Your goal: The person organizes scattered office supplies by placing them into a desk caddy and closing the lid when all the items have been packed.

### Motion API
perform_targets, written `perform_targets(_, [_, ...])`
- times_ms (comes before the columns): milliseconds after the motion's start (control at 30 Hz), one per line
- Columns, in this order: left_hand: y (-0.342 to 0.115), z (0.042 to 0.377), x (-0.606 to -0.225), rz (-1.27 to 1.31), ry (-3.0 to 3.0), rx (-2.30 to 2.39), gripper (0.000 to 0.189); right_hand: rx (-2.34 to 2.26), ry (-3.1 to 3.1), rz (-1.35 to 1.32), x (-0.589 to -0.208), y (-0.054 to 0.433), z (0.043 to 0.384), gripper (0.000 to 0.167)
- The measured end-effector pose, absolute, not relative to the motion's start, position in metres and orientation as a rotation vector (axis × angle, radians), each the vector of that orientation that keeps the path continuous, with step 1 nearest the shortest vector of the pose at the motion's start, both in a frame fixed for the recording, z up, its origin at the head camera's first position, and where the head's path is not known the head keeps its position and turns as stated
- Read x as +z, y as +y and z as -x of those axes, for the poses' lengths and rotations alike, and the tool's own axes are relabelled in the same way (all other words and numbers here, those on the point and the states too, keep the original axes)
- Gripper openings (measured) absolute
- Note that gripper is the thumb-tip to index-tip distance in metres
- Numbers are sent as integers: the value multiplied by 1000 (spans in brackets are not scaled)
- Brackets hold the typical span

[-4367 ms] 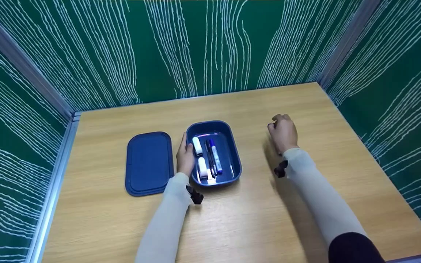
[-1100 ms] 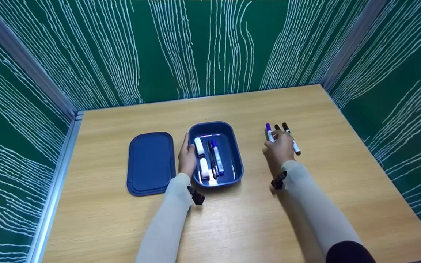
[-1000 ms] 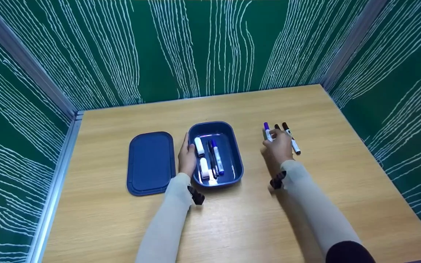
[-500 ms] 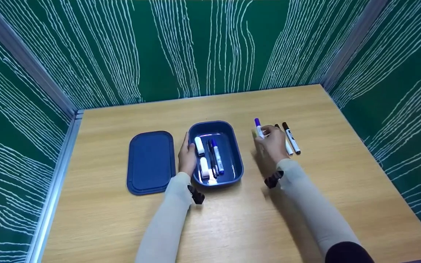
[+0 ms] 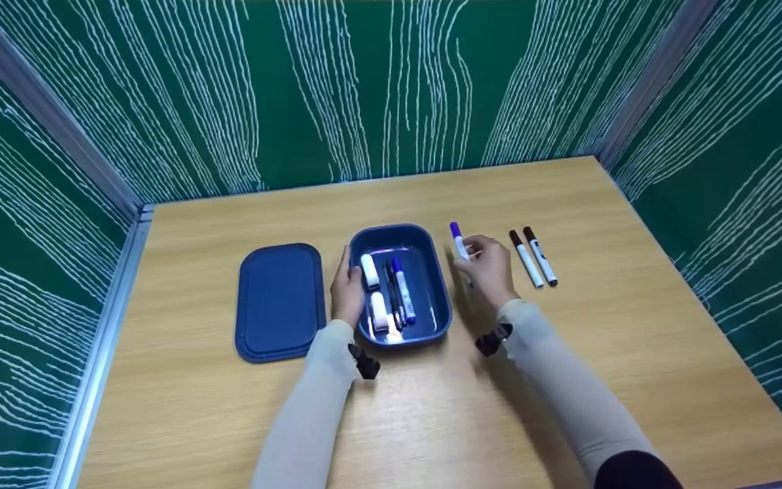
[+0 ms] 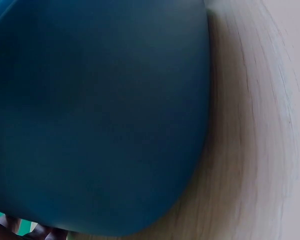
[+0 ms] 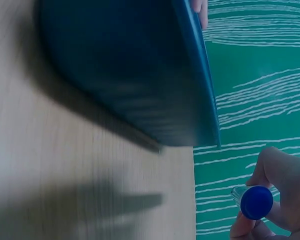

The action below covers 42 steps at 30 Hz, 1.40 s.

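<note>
My left hand (image 5: 348,291) grips the left wall of a blue open plastic box (image 5: 437,282), its thumb at the rim; the left wrist view shows mostly the box's side (image 6: 100,110). In the box lie two white block-shaped items (image 5: 369,272), a black pen (image 5: 392,288) and a marker with a blue cap (image 5: 402,292). To the right of the box, my right hand (image 5: 491,268) pinches a white marker with a purple-blue cap (image 5: 457,238) above the table. That marker shows end-on in the right wrist view, beside my right fingers (image 7: 267,170).
A blue lid (image 5: 279,302) lies flat left of the box. Two white markers with dark caps, one nearer (image 5: 527,259) and one farther right (image 5: 541,257), lie side by side on the wooden table (image 5: 432,421). Green panels (image 5: 425,88) with white lines enclose the table.
My right hand has lifted the purple-capped marker from beside the other two and carried it left towards the box. The left hand has stayed at the box wall.
</note>
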State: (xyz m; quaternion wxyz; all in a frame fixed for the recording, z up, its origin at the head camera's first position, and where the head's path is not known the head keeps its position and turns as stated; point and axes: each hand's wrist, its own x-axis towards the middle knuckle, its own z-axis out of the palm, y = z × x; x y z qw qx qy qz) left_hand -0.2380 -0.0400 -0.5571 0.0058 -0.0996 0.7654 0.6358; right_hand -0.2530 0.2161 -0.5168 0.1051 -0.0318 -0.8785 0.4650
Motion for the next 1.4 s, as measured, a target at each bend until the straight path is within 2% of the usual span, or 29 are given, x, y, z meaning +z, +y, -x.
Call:
perform_targets(900, [-40,238,-557,325,2367,2016,53,1451,-2590,-31,-517,168,243,32])
perform_targets(1400, [-40,239,-558,314,2380,2009,53,1275,-2669,-141,-526,141,235,34])
